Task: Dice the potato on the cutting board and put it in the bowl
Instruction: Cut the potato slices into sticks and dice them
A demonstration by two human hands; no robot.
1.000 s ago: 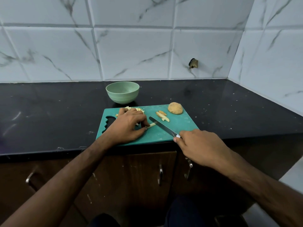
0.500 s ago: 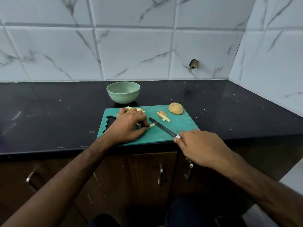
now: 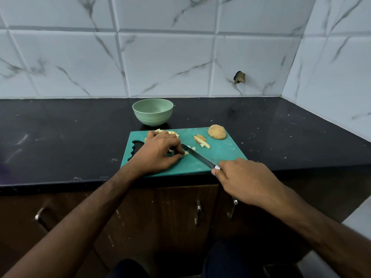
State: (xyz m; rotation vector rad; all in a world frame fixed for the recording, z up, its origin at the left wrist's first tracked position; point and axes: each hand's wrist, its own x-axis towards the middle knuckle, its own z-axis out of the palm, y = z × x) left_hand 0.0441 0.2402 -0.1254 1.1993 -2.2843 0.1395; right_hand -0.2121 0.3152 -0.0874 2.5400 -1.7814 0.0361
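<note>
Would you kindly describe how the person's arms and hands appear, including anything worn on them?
Both forearms are bare up to the frame edge, with no sleeves in view. The left hand and the right hand carry no gloves, and no rings, watch or bracelet show on the visible sides. No markings can be made out.

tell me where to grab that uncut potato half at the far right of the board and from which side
Take the potato half from above, fingers and thumb spread across its rounded dome. It seems to sit cut face down on the cutting board, so it should not roll. Come in from the right: nothing stands on that side, while the potato strips and knife lie to its left.
</note>
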